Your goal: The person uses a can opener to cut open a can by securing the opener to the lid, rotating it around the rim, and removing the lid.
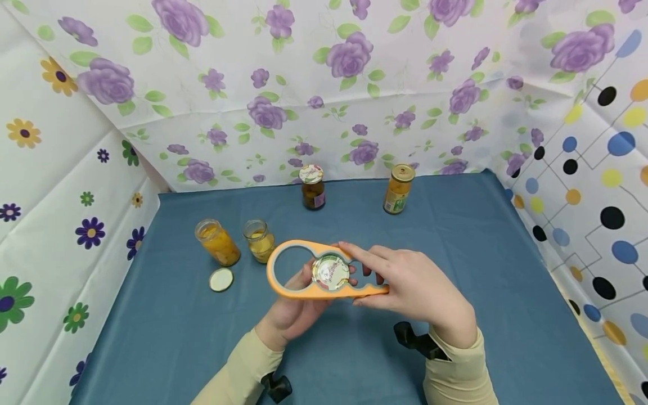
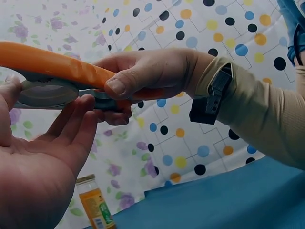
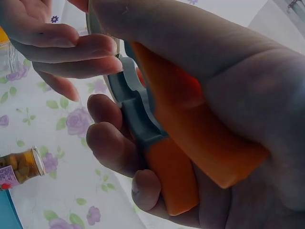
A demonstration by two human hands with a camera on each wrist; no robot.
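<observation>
My right hand [image 1: 420,281] grips the handles of an orange and grey jar opener [image 1: 326,292]. Inside the opener's smaller opening, close to the handles, sits a round patterned jar lid [image 1: 331,272]. My left hand [image 1: 298,312] is palm up beneath the opener and pinches that lid between thumb and fingertips. In the left wrist view the lid [image 2: 47,93] shows edge-on with no jar under it. The opener's larger round opening is free, with part of my left hand seen through it. Both hands are raised above the blue cloth.
At the left stand an uncapped jar of orange pieces [image 1: 220,244] and a smaller uncapped jar [image 1: 260,243], with a loose lid [image 1: 221,279] before them. Toward the back are a dark jar with a patterned lid [image 1: 313,194] and a gold-capped jar [image 1: 397,191]. Patterned cloth walls [image 1: 354,112] surround the table.
</observation>
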